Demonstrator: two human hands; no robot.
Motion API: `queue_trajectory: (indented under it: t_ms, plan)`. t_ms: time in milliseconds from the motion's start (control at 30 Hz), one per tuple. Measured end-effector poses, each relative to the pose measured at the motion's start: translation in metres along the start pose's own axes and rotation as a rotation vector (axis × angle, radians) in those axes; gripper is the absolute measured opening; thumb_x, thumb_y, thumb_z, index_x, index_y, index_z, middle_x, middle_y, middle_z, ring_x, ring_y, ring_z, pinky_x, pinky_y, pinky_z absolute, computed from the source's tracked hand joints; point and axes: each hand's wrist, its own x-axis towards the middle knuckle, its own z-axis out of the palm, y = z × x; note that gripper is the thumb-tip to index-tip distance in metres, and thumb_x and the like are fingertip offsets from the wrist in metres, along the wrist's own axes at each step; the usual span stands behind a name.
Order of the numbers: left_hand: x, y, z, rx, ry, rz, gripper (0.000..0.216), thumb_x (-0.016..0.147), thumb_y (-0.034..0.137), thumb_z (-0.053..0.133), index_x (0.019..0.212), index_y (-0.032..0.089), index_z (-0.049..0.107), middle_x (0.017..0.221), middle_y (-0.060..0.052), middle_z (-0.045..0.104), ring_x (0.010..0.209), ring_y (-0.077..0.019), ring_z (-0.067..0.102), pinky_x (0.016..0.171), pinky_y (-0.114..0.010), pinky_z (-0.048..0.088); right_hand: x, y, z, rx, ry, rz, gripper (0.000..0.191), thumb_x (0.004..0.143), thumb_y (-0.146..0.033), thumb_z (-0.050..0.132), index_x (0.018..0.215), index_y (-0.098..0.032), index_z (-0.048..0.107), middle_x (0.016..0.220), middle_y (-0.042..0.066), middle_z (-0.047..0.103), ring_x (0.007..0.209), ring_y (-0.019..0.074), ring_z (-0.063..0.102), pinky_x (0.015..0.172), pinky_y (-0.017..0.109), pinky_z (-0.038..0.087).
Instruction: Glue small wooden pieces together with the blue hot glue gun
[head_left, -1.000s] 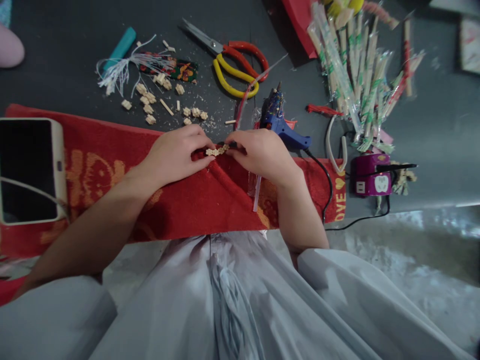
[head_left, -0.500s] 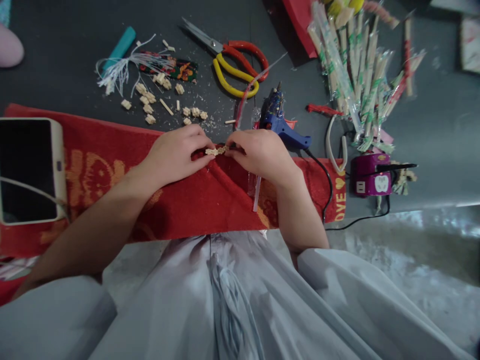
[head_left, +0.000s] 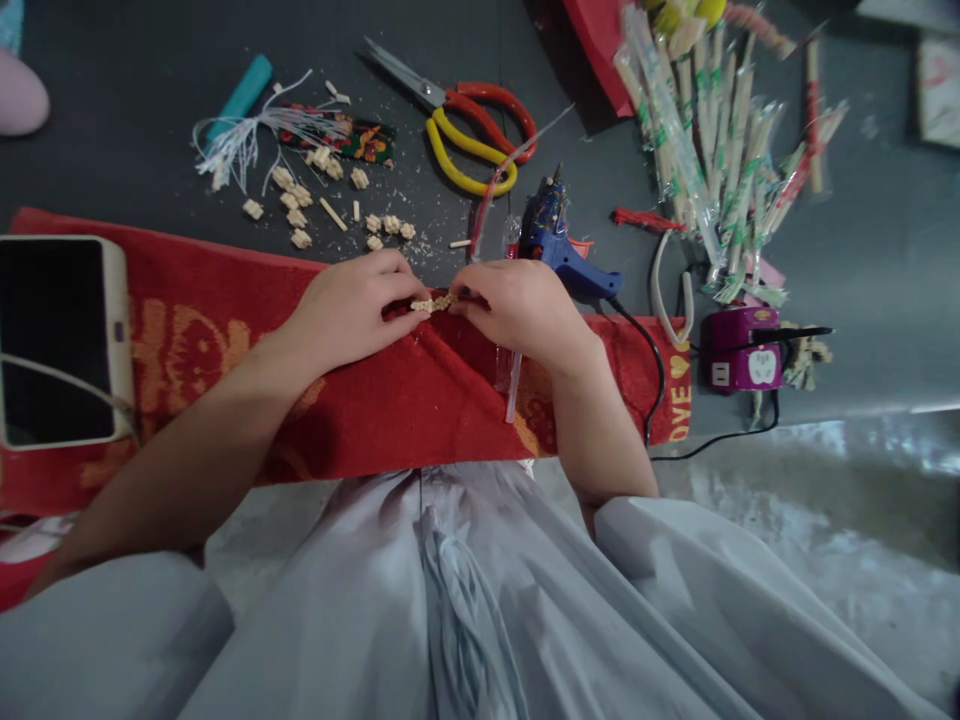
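Between my hands is a short row of small pale wooden stick pieces, held over a red patterned towel. My left hand pinches its left end between thumb and fingers. At the other end, the fingers of my right hand are closed on the same row and hide part of it. Just beyond my right hand a blue hot glue gun lies on the table. Small bundles of cut sticks and loose bits lie past my left hand.
Scissors with red and yellow handles lie beyond my hands. Plastic-wrapped stick bundles and a purple power socket are on the right. A white-framed tablet rests at left, near white threads and a teal tube.
The row of wooden pieces has turned very slightly between my fingers. Both hands stay in nearly the same place, still pinching it.
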Motion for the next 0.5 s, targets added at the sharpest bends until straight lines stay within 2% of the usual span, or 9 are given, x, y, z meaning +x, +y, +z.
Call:
queue_trajectory:
  t_ms: [200,500]
  plan:
    - [-0.0004,0.0006,0.0005,0.009,0.007,-0.001,0.035,0.094,0.042,0.052,0.107,0.021,0.076,0.105,-0.008,0.068,0.099,-0.0234,0.066,0.085,-0.034,0.051,-0.0017,0.0046,-0.0015,0.023,0.001,-0.029,0.025,0.091,-0.018,0.051,0.105,-0.017,0.072,0.091,0.008,0.073,0.084,0.0220,0.061,0.071,0.031,0.036]
    - [-0.0010,-0.0005,0.0018,0.015,0.012,0.006,0.034,0.095,0.041,0.052,0.107,0.021,0.076,0.106,-0.008,0.068,0.099,-0.0237,0.066,0.085,-0.035,0.051,-0.0009,0.0030,0.0005,-0.011,0.009,-0.032,0.029,0.092,-0.017,0.045,0.104,-0.017,0.071,0.094,0.010,0.074,0.084,0.0218,0.061,0.071,0.031,0.034]
